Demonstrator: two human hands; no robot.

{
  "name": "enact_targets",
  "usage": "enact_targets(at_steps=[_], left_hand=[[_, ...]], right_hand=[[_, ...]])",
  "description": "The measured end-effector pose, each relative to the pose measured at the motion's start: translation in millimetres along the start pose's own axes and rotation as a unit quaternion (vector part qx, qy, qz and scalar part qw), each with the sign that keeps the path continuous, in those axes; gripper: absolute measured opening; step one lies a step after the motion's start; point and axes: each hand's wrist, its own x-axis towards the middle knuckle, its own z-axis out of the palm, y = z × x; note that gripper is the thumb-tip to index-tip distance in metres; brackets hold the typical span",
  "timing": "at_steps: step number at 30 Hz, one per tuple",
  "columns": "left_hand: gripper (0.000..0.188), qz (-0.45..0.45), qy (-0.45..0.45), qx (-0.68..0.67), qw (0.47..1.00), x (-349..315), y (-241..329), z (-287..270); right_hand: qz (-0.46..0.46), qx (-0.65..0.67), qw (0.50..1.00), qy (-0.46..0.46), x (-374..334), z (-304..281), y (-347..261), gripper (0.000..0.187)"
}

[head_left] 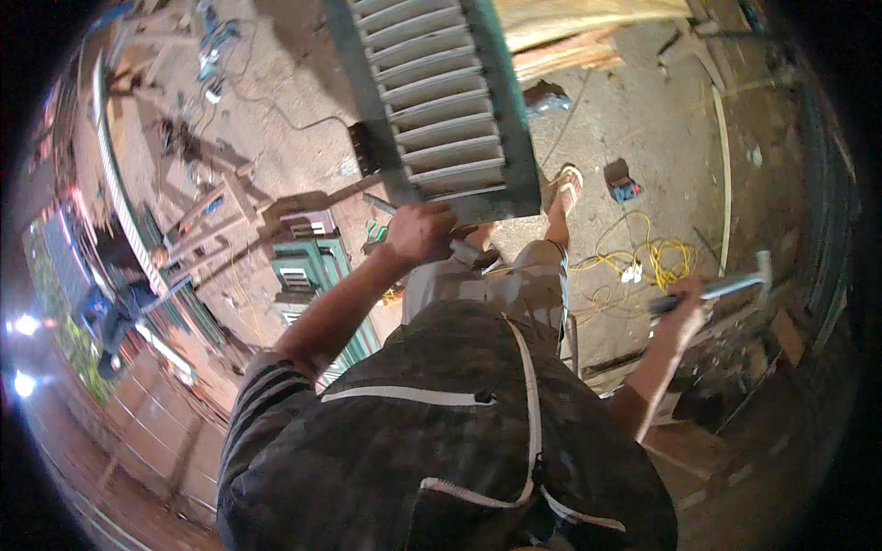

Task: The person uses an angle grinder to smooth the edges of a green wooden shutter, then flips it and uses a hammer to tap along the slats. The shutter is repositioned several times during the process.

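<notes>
My left hand (pixel 423 231) is closed round a short grey chisel-like bar (pixel 378 203); its ends stick out on both sides of the fist, the middle hidden by fingers. Just beyond that fist is the near end of a dark green louvred shutter (pixel 516 188) with pale slats. I cannot tell whether the fist touches it. Out to the right, my right hand (pixel 680 301) grips a hammer (pixel 730 286) by its dark handle. The hammer's metal head points away from me, well apart from the shutter.
Green framed pieces (pixel 317 266) lie to the left, near wooden trestles (pixel 225 207). A yellow cord (pixel 675 262) coils on the right floor, near a small blue-and-dark tool (pixel 625 188). Boards (pixel 588 23) lie at the far side. Another person (pixel 119 308) is at far left.
</notes>
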Motion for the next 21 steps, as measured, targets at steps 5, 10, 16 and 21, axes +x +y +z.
enact_targets(at_steps=[5,10,16,21], left_hand=[[0.011,-0.360,0.101,-0.019,0.927,-96.4,-47.3,40.3],[0.040,-0.380,0.031,-0.167,0.909,-92.9,-58.6,52.1],[0.026,-0.378,0.098,-0.268,0.881,-64.5,-32.9,63.5],[0.034,-0.317,0.067,-0.311,0.893,-2.4,2.7,80.3]], right_hand=[[0.211,0.104,0.964,-0.127,-23.2,113.7,145.3,0.040],[0.315,0.086,0.915,-0.236,-54.8,188.9,156.4,0.042],[0.292,-0.076,0.927,-0.224,-24.7,208.3,116.6,0.037],[0.191,-0.130,0.948,-0.219,50.4,189.9,79.2,0.037]])
